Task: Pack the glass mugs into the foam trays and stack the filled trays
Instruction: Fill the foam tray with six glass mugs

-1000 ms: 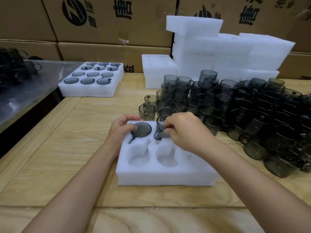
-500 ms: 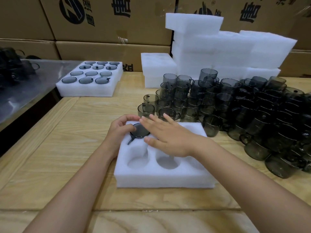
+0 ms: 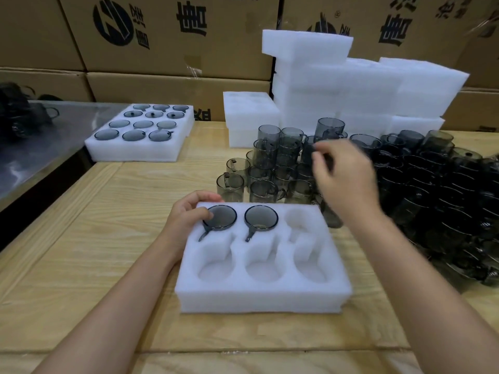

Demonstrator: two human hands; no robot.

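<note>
A white foam tray (image 3: 264, 292) with six slots lies on the wooden table (image 3: 102, 238) in front of me. Two smoky glass mugs sit in its far row: one in the left slot (image 3: 225, 215), one in the middle slot (image 3: 261, 217). The other slots hold nothing. My left hand (image 3: 186, 217) grips the tray's far left corner, thumb on the left mug's rim. My right hand (image 3: 345, 179) hovers, blurred, over the pile of loose mugs (image 3: 270, 157) behind the tray, fingers loosely curled, with nothing plainly in it.
A filled foam tray (image 3: 129, 155) sits at the far left of the table. Blank foam trays (image 3: 351, 90) are stacked at the back, before cardboard boxes (image 3: 175, 36). Dark mugs (image 3: 445, 198) crowd the right side. A steel surface (image 3: 40, 147) adjoins on the left.
My right hand set a second mug into the middle far slot, pressed it down flat, then lifted away toward the loose mugs. My left hand stayed at the tray's corner.
</note>
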